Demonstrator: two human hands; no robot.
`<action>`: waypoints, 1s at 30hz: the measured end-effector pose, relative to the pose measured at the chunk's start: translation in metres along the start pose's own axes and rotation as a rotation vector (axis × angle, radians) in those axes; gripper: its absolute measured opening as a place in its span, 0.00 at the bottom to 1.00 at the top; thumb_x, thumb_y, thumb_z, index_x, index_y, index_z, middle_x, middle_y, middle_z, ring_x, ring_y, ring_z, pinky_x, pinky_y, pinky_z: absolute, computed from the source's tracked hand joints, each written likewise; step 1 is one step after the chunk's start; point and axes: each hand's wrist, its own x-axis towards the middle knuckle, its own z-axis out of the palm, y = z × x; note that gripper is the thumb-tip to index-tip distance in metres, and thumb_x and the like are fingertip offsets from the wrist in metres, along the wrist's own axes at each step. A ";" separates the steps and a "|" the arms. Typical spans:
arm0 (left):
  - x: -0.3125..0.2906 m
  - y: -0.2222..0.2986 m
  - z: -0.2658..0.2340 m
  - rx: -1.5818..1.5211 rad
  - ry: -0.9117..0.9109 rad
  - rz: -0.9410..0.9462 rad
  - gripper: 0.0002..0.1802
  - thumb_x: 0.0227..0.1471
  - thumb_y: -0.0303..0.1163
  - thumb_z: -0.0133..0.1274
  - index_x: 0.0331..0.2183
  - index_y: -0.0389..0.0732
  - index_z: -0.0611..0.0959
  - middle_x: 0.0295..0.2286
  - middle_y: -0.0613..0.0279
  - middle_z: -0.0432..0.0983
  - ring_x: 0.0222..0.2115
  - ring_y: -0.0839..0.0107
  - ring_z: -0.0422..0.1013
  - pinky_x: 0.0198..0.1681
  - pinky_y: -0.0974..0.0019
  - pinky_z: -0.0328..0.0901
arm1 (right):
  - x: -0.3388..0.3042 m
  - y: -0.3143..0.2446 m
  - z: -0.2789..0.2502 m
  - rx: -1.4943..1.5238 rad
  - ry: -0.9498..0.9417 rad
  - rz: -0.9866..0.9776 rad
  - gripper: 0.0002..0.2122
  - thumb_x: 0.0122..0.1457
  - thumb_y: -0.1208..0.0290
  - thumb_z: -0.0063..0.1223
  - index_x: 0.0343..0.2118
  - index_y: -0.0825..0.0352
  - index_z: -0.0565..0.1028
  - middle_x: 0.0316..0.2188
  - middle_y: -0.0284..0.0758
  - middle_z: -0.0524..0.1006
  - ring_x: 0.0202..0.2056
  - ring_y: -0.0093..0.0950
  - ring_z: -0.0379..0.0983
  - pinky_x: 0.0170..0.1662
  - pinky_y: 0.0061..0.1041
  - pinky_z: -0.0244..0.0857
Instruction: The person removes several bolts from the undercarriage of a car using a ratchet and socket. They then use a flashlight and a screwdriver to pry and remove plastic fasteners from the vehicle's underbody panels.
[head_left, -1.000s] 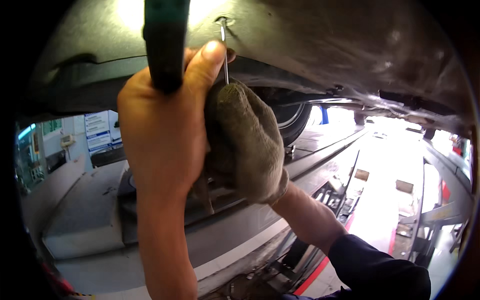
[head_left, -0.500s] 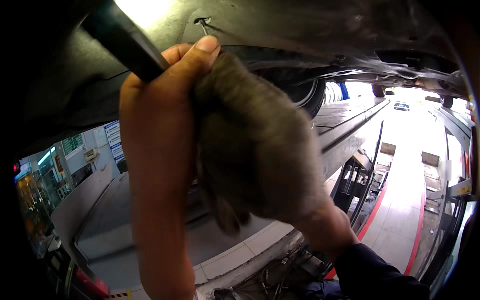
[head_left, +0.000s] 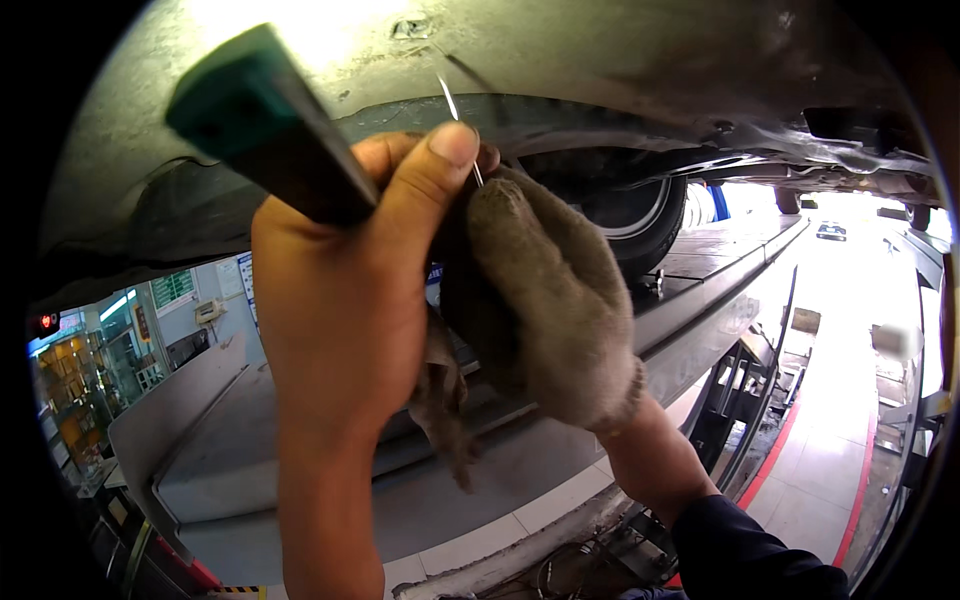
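My bare left hand is closed round a dark bar-shaped work light with a green end. A bright glow falls on the panel above it. Between that hand's thumb and finger runs a thin metal rod, its tip pointing up at the car's underside. My right hand, in a grey-brown knit glove, is closed at the rod's lower end. Below the hands hangs a limp grey-brown cloth or spare glove; what holds it is hidden. A small slotted hole shows in the underbody panel, apart from the rod's tip.
The car's underside spans the top of the view. A wheel rests on the lift's runway to the right. At the left stands a grey ramp plate. Hoses and cables lie low in the middle.
Both hands have come down from the panel, slightly rightward. The rod has left the slotted hole, and more of it shows. The work light's green end has come into view.
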 end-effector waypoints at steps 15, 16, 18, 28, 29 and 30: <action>0.006 0.005 0.036 -0.339 0.075 -0.003 0.24 0.62 0.43 0.54 0.17 0.48 0.67 0.16 0.75 0.55 0.14 0.84 0.54 0.18 0.76 0.51 | -0.013 -0.074 -0.019 -1.249 -0.007 -0.551 0.10 0.60 0.78 0.54 0.45 0.70 0.77 0.39 0.34 0.78 0.34 0.22 0.76 0.37 0.20 0.69; 0.007 0.006 0.038 -0.371 0.065 -0.004 0.24 0.62 0.43 0.54 0.18 0.48 0.66 0.17 0.75 0.54 0.14 0.83 0.54 0.18 0.75 0.52 | -0.012 -0.078 -0.019 -1.287 -0.012 -0.568 0.10 0.60 0.78 0.55 0.45 0.70 0.77 0.38 0.34 0.78 0.33 0.22 0.75 0.36 0.20 0.69; 0.010 0.000 0.037 -0.432 0.036 0.020 0.23 0.62 0.42 0.54 0.18 0.47 0.67 0.17 0.74 0.53 0.15 0.83 0.55 0.19 0.74 0.53 | -0.011 -0.084 -0.021 -1.345 -0.025 -0.576 0.10 0.60 0.77 0.55 0.44 0.70 0.77 0.37 0.34 0.78 0.32 0.22 0.75 0.35 0.20 0.69; 0.011 -0.001 0.046 -0.667 0.006 0.013 0.20 0.62 0.39 0.55 0.20 0.47 0.69 0.18 0.74 0.52 0.16 0.80 0.56 0.20 0.73 0.54 | -0.018 -0.107 -0.027 -1.511 -0.080 -0.530 0.10 0.59 0.74 0.56 0.43 0.69 0.78 0.33 0.33 0.77 0.27 0.23 0.73 0.30 0.21 0.67; 0.011 -0.001 0.048 -0.724 0.000 -0.006 0.19 0.61 0.39 0.56 0.21 0.47 0.70 0.18 0.74 0.53 0.17 0.80 0.56 0.21 0.73 0.54 | -0.019 -0.110 -0.027 -1.531 -0.093 -0.522 0.10 0.59 0.74 0.56 0.43 0.69 0.78 0.32 0.33 0.77 0.27 0.23 0.73 0.30 0.21 0.67; 0.012 -0.002 0.050 -0.749 -0.001 0.003 0.19 0.61 0.38 0.56 0.21 0.47 0.71 0.18 0.74 0.53 0.17 0.80 0.56 0.21 0.73 0.54 | -0.020 -0.113 -0.026 -1.551 -0.098 -0.516 0.10 0.59 0.74 0.57 0.43 0.69 0.78 0.32 0.33 0.77 0.27 0.23 0.73 0.29 0.21 0.67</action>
